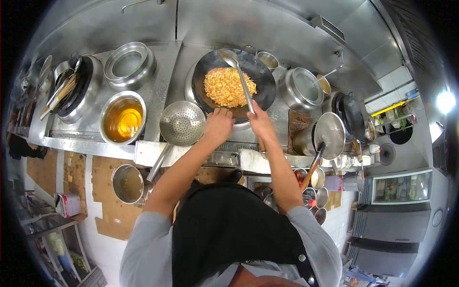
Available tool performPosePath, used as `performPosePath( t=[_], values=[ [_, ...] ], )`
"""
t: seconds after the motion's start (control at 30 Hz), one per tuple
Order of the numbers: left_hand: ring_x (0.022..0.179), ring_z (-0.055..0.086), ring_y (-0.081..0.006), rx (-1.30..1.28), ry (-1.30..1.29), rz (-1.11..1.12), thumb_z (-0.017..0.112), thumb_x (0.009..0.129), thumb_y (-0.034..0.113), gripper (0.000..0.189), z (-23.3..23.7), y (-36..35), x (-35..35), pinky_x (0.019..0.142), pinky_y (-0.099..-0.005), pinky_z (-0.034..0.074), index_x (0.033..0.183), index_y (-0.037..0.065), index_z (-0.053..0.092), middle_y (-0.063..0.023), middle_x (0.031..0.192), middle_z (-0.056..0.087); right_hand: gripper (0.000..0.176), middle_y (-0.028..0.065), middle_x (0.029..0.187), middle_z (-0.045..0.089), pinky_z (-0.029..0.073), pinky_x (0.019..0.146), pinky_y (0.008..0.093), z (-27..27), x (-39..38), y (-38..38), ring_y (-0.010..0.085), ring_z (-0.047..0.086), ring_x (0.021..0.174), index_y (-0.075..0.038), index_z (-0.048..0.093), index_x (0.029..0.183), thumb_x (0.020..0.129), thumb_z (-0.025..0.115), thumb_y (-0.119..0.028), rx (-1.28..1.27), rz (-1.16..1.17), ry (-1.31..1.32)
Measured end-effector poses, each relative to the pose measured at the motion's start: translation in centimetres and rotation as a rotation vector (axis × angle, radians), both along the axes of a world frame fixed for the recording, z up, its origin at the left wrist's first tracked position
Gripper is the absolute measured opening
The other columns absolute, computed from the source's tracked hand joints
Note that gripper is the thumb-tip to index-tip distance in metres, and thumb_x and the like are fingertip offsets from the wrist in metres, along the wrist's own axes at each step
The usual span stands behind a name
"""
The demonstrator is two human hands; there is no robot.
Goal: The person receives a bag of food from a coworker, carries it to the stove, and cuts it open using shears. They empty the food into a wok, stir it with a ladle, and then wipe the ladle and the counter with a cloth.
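Observation:
A dark wok (265,79) sits on the stove in front of me. Orange-yellow fried rice (229,86) lies heaped in its middle. With my right hand (261,123) I grip the handle of a metal ladle (245,88). Its bowl end rests over the far part of the wok, and its shaft crosses the right side of the rice. At the wok's near rim is my left hand (219,125), its fingers curled over the edge. Just left of that hand, a perforated strainer (182,123) lies with its handle pointing toward me.
A bowl of amber oil (123,118) and a lidded pot (129,64) stand to the left. On the right are a steel pot (302,87), a fine-mesh strainer (330,136) and several small seasoning containers (317,180). A pot (128,183) sits low at the left.

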State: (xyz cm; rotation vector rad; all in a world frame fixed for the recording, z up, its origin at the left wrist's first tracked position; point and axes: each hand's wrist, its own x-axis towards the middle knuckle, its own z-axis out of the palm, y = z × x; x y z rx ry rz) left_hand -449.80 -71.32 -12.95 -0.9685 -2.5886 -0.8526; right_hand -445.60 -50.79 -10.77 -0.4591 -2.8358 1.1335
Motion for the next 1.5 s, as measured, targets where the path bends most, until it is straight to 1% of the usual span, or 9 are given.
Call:
performPosePath(
  t=[0.1, 0.2, 0.43, 0.53, 0.63, 0.97, 1.1, 1.2, 1.5],
  values=[
    [0.109, 0.067, -0.0347, -0.119, -0.083, 0.013, 0.072, 0.096, 0.029, 0.026, -4.1, 2.0, -1.4, 0.092, -0.0483, 0.058, 0.100, 0.003, 0.073, -0.0141, 0.106, 0.073, 0.064, 0.0364, 0.122, 0.069, 0.056, 0.093, 0.0449, -4.6, -1.7, 0.3, 0.0444, 0.073, 0.104, -0.007, 0.043, 0.163, 0.103, 0.060, -0.021, 0.183, 0.066, -0.084],
    [0.105, 0.067, -0.0358, -0.070, -0.061, -0.043, 0.072, 0.096, 0.027, 0.025, -5.2, 1.6, -2.2, 0.089, -0.0487, 0.057, 0.097, 0.003, 0.072, -0.0151, 0.103, 0.073, 0.064, 0.0358, 0.120, 0.070, 0.055, 0.093, 0.0443, -3.0, 3.3, 0.4, 0.0437, 0.072, 0.100, -0.008, 0.043, 0.163, 0.103, 0.061, -0.019, 0.219, 0.131, 0.035],
    [0.101, 0.066, -0.0375, 0.039, 0.001, -0.092, 0.071, 0.096, 0.019, 0.018, 0.6, -0.5, 1.9, 0.090, -0.0492, 0.055, 0.093, 0.002, 0.069, -0.0189, 0.099, 0.072, 0.065, 0.0039, 0.080, 0.059, 0.052, 0.062, 0.0351, 11.0, 16.9, -0.5, 0.0144, 0.057, 0.065, -0.014, 0.037, 0.168, 0.108, 0.061, -0.019, -0.215, 0.074, -0.459],
    [0.098, 0.066, -0.0371, 0.075, -0.012, -0.085, 0.072, 0.094, 0.017, 0.015, -0.7, -0.1, 2.0, 0.088, -0.0510, 0.054, 0.092, 0.002, 0.069, -0.0182, 0.097, 0.071, 0.061, 0.0320, 0.114, 0.073, 0.055, 0.087, 0.0502, 5.5, 14.0, 1.8, 0.0472, 0.072, 0.100, -0.019, 0.047, 0.163, 0.105, 0.064, -0.022, 0.052, 0.139, -0.335],
    [0.095, 0.063, -0.0372, 0.039, 0.085, -0.122, 0.072, 0.092, 0.015, 0.013, -5.7, -2.9, 5.4, 0.083, -0.0514, 0.052, 0.091, 0.003, 0.068, -0.0164, 0.093, 0.067, 0.062, 0.0339, 0.121, 0.071, 0.054, 0.093, 0.0510, -0.6, 11.2, 3.1, 0.0475, 0.070, 0.107, -0.017, 0.046, 0.163, 0.105, 0.065, -0.023, 0.231, 0.127, -0.161],
    [0.092, 0.060, -0.0394, 0.207, 0.050, -0.136, 0.072, 0.091, 0.009, 0.011, -0.5, -2.6, 3.0, 0.087, -0.0484, 0.050, 0.089, 0.000, 0.066, -0.0184, 0.092, 0.065, 0.064, 0.0112, 0.099, 0.075, 0.056, 0.078, 0.0346, 10.4, 19.7, -0.8, 0.0178, 0.065, 0.083, -0.011, 0.042, 0.166, 0.106, 0.065, -0.010, -0.321, -0.160, -0.257],
    [0.095, 0.062, -0.0378, 0.173, 0.071, -0.125, 0.072, 0.093, 0.010, 0.012, -2.7, -0.7, -0.6, 0.089, -0.0481, 0.051, 0.091, 0.000, 0.067, -0.0178, 0.093, 0.066, 0.065, 0.0100, 0.091, 0.069, 0.056, 0.073, 0.0354, -1.5, 12.6, 2.7, 0.0186, 0.063, 0.074, -0.009, 0.041, 0.166, 0.105, 0.065, -0.013, 0.026, -0.036, 0.178],
    [0.095, 0.061, -0.0370, 0.143, 0.069, -0.131, 0.072, 0.093, 0.012, 0.013, -5.4, 0.5, -2.3, 0.089, -0.0493, 0.051, 0.090, 0.001, 0.067, -0.0168, 0.093, 0.066, 0.065, 0.0150, 0.096, 0.073, 0.056, 0.074, 0.0384, -4.9, 7.5, 3.6, 0.0235, 0.065, 0.074, -0.009, 0.042, 0.165, 0.105, 0.064, -0.018, 0.024, -0.071, -0.009],
    [0.131, 0.061, -0.0410, 0.355, 0.062, -0.073, 0.079, 0.091, 0.017, 0.055, -3.7, -3.9, 4.2, 0.111, -0.0499, 0.050, 0.143, 0.009, 0.061, -0.0195, 0.143, 0.063, 0.062, 0.0338, 0.125, 0.069, 0.054, 0.099, 0.0412, -2.4, 9.0, 2.1, 0.0419, 0.073, 0.114, -0.007, 0.046, 0.161, 0.104, 0.063, -0.018, -0.032, 0.033, -0.096]
  ],
)
